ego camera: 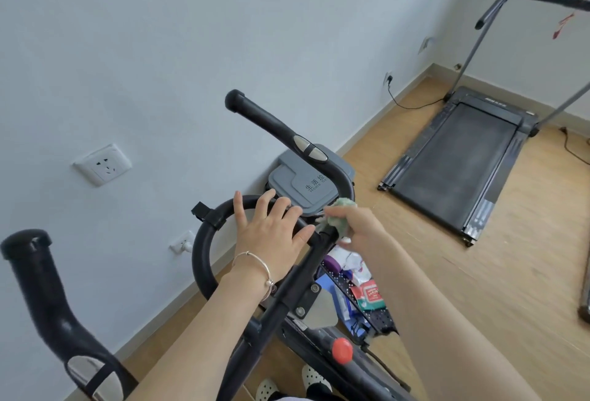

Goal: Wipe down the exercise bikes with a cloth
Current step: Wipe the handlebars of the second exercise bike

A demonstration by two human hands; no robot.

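Steadying the handlebar [204, 241] with the flat, open left hand [271, 234]. Wiping beside it, cloth [338, 216] squeezed in the right hand [356, 229].

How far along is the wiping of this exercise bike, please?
Done: nothing can be told as wiped. In hand: the right hand holds a green cloth at the handlebar, the left hand resting on it. Left: probably the grips, post and red knob.
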